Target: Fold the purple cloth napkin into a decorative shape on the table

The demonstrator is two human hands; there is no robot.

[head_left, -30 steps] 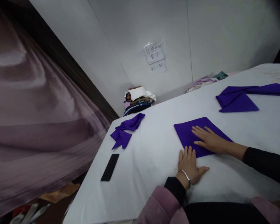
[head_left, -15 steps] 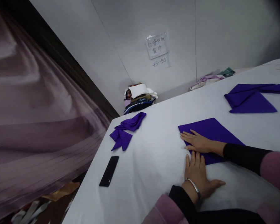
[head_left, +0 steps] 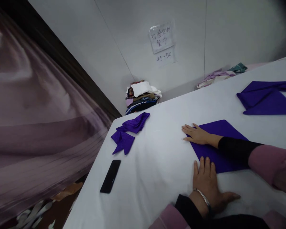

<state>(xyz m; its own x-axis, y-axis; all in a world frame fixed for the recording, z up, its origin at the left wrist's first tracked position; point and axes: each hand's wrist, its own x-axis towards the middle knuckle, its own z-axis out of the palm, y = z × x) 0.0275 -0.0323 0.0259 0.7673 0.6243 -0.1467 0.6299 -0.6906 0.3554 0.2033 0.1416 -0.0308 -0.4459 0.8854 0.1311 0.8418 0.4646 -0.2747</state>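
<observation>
A flat, folded purple cloth napkin point(head_left: 225, 159) lies on the white-covered table. Fingers spread, my right hand point(head_left: 197, 135) rests flat across the napkin's left edge, with its fingertips past that edge on the white cover. My left hand point(head_left: 206, 181), wearing a silver bangle, lies palm down on the table just below the napkin's lower left side. Its fingers point away from me and its thumb stretches to the right. My right forearm covers part of the napkin. Neither hand grips anything.
Another purple cloth point(head_left: 271, 98) lies folded at the upper right. Folded purple pieces point(head_left: 133, 124) and a black phone point(head_left: 110, 176) lie along the left side. Behind the table are a stack of cloths point(head_left: 141, 97) and a loose cloth heap point(head_left: 216, 76). A curtain point(head_left: 38, 127) hangs left.
My right hand has slid up and left over the napkin, its fingertips now beyond the edge. My left hand sits a little lower and further right in view. The camera view has shifted slightly.
</observation>
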